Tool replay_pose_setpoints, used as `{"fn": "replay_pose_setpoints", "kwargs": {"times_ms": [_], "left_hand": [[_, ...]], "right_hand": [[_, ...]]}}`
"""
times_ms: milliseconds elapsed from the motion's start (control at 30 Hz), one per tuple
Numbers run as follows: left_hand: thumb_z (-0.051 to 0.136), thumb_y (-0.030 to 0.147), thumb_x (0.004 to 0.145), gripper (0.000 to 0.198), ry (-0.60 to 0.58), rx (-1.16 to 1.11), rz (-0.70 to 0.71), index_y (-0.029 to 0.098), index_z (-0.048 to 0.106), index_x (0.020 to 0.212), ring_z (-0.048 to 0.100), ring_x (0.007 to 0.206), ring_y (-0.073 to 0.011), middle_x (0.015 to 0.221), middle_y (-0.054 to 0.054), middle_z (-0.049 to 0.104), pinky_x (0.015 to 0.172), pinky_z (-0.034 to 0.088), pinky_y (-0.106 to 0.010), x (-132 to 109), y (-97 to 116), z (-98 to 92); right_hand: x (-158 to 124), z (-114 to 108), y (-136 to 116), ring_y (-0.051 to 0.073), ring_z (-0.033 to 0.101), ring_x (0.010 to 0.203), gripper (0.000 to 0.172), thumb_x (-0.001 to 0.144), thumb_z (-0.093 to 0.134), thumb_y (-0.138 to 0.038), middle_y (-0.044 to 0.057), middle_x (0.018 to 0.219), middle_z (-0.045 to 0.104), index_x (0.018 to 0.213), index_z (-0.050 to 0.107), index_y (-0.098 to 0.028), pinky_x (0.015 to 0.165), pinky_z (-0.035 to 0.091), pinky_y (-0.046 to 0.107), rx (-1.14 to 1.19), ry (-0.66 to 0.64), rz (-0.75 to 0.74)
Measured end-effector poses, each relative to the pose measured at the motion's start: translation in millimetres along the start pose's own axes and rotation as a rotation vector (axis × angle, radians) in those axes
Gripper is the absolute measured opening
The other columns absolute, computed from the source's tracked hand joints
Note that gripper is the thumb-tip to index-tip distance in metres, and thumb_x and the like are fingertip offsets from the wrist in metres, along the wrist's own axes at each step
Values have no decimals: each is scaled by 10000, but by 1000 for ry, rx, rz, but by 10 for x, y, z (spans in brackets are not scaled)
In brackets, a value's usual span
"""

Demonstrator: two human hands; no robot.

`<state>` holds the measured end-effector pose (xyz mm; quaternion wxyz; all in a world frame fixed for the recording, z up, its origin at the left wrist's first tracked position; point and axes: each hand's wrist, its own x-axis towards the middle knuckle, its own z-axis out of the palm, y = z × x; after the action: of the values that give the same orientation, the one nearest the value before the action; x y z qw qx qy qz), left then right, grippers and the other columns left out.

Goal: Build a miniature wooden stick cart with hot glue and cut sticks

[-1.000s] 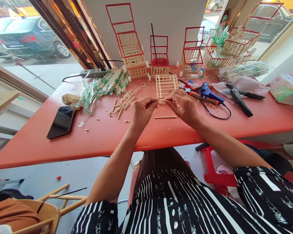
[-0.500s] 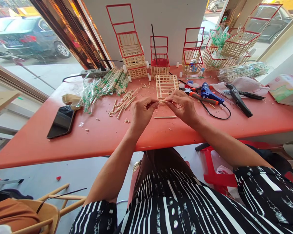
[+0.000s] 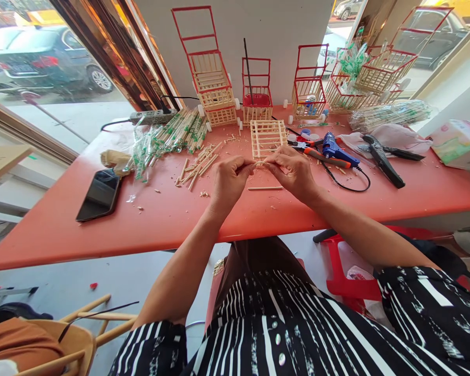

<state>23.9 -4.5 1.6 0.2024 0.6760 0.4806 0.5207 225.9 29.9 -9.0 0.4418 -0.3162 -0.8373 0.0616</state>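
Note:
My left hand (image 3: 232, 177) and my right hand (image 3: 292, 169) meet over the table, thumbs and fingertips pinched. Between them they hold a small pale wooden stick (image 3: 260, 163), mostly covered by my fingers. Just beyond my hands lies a wooden stick lattice (image 3: 267, 137), its near right part hidden behind my right hand. One loose wooden stick (image 3: 265, 188) rests on the table below my fingertips. To the left of my left hand is a pile of short cut sticks (image 3: 199, 166).
The red table (image 3: 172, 224) bears a phone (image 3: 99, 195), wrapped chopsticks (image 3: 172, 136), a blue glue gun (image 3: 337, 150), orange-handled pliers (image 3: 317, 155) and a black tool (image 3: 384, 162). Several small stick carts, including one tall cart (image 3: 209, 78), stand along the back.
Almost nothing differs. Both hands keep the same pinch in the same place, and the view has shifted very slightly.

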Motion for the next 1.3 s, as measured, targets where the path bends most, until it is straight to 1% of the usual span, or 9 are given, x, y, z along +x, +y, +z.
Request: {"fn": "replay_pose_setpoints", "kwargs": {"times_ms": [400, 500, 633, 800, 1033, 1300], "left_hand": [[738, 229, 920, 118, -12, 14, -34, 206, 809, 828, 715, 710, -172, 741, -12, 782, 712, 536, -275, 21, -5, -24], [744, 239, 925, 123, -7, 29, -30, 205, 808, 825, 711, 701, -165, 736, -9, 780, 703, 532, -267, 21, 4, -38], [750, 226, 915, 119, -8, 23, -23, 208, 802, 810, 717, 698, -165, 732, -6, 780, 694, 530, -263, 21, 12, -38], [749, 189, 887, 95, -8, 1, -41, 201, 811, 817, 723, 712, -167, 742, -9, 787, 705, 540, -259, 22, 20, -24], [741, 174, 887, 102, -3, -27, -19, 194, 828, 839, 728, 714, -163, 742, -7, 786, 706, 533, -255, 14, -22, -15], [756, 155, 874, 95, 10, -35, -3, 191, 840, 847, 731, 714, -159, 750, -5, 790, 711, 536, -254, 13, -38, -14]], "right_hand": [[27, -24, 10, 234, 675, 910, 496, 1107, 529, -614, 75, 919, 742, 992, 820, -230, 873, 516, 386, -34, 6, 8], [25, -25, 18, 238, 681, 920, 517, 1114, 500, -624, 80, 941, 764, 1003, 817, -231, 894, 515, 397, -39, -5, 11], [21, -22, 26, 237, 675, 915, 523, 1111, 496, -634, 79, 940, 758, 997, 812, -233, 884, 518, 392, -38, -13, 18], [15, -16, 30, 231, 675, 929, 455, 1129, 506, -560, 76, 957, 748, 1032, 810, -235, 876, 521, 374, -32, -32, -4], [9, -1, 16, 220, 670, 915, 329, 1120, 583, -438, 68, 940, 741, 1022, 805, -216, 893, 518, 363, 2, -23, -22], [17, -20, -3, 222, 673, 918, 338, 1125, 574, -437, 74, 938, 745, 1022, 803, -209, 891, 519, 366, 33, -35, -31]]}}
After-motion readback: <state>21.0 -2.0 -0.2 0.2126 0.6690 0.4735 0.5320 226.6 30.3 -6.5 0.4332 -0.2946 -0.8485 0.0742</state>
